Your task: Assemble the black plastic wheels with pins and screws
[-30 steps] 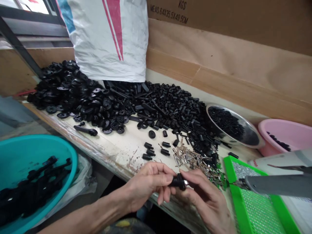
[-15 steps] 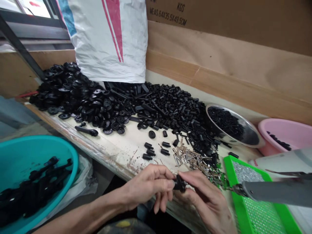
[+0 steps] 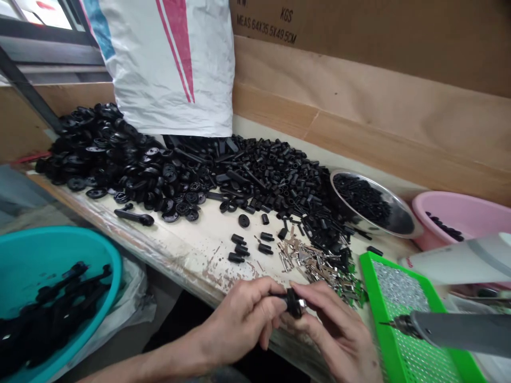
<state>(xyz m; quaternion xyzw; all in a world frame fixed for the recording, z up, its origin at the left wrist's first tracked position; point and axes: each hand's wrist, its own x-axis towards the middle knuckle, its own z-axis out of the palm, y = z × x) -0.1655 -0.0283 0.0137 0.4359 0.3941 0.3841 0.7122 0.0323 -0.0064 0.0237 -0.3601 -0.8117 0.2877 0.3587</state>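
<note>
In front of the table edge, my left hand (image 3: 239, 315) pinches the shaft end of a small black plastic part with a round flange (image 3: 294, 303). The fingertips of my right hand (image 3: 339, 330) close around the flanged end from the other side. A shiny metal piece (image 3: 302, 304) shows at that end, between my right thumb and fingers. Beyond my hands lie several short black cylindrical pieces (image 3: 241, 249) and a heap of small metal strips (image 3: 307, 252).
Black discs (image 3: 131, 154) and short tubes (image 3: 275, 165) are piled behind. A steel bowl (image 3: 399, 215), pink basin (image 3: 435, 202) and green tray of screws (image 3: 369, 266) stand right. A grey powered screwdriver (image 3: 459, 330) juts over the tray. A teal tub (image 3: 114, 260) sits left.
The part has turned slightly, and its metal end now shows. My left fingers are more curled. The screwdriver sits lower in view with its bit visible, and the view has shifted a little.
</note>
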